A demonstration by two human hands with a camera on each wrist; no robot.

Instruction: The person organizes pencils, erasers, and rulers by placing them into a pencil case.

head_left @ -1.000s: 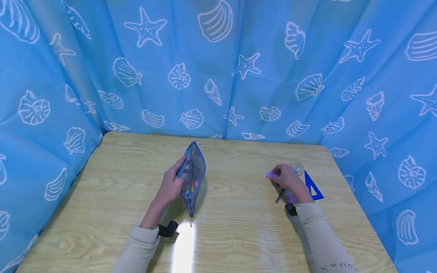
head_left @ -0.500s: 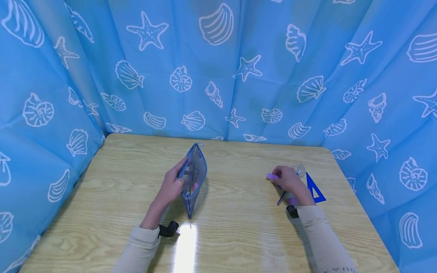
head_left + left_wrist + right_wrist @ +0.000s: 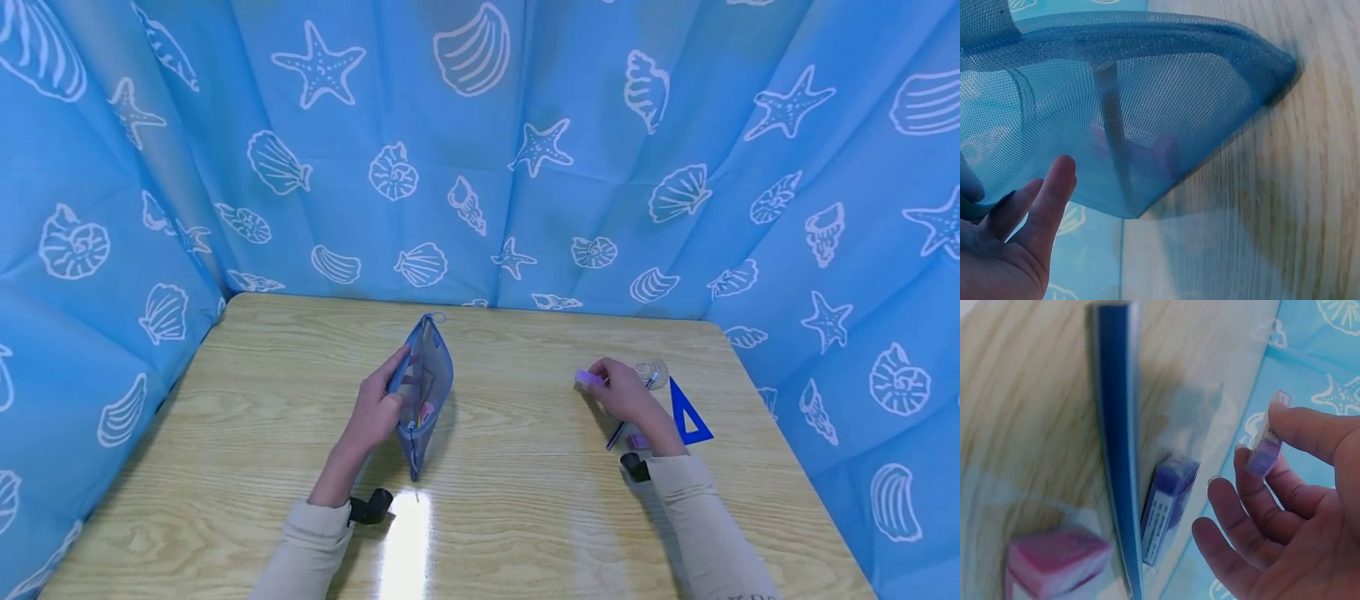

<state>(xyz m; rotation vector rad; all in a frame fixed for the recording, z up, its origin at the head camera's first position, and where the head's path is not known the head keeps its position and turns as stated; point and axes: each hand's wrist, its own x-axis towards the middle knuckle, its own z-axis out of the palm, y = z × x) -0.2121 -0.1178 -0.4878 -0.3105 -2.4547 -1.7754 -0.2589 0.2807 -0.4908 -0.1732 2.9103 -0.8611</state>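
Note:
My left hand (image 3: 377, 404) grips one side of a blue mesh zip pouch (image 3: 437, 375), which stands open-mouthed on the table. Something pink and a thin yellow item show inside it. In the left wrist view the mesh pouch (image 3: 1179, 87) fills the top, with pink shapes faint through it. Over on the right, my right hand (image 3: 626, 390) pinches a small purple eraser (image 3: 589, 378) between thumb and fingers. The right wrist view shows that eraser (image 3: 1265, 453) held off the table. Below it lie another purple eraser (image 3: 1169, 503), a pink eraser (image 3: 1057, 559) and a dark blue pencil-like stick (image 3: 1119, 419).
A blue set square (image 3: 688, 414) lies right of my right hand, beside a clear, rounded plastic piece (image 3: 658, 372). A pink-purple eraser (image 3: 637, 442) sits near the wrist. The wooden table (image 3: 510, 500) ends at a blue shell-print curtain (image 3: 480, 167).
My right hand has shifted slightly left and up with the purple eraser, uncovering more of the clear piece behind it. The left hand and pouch stay nearly still.

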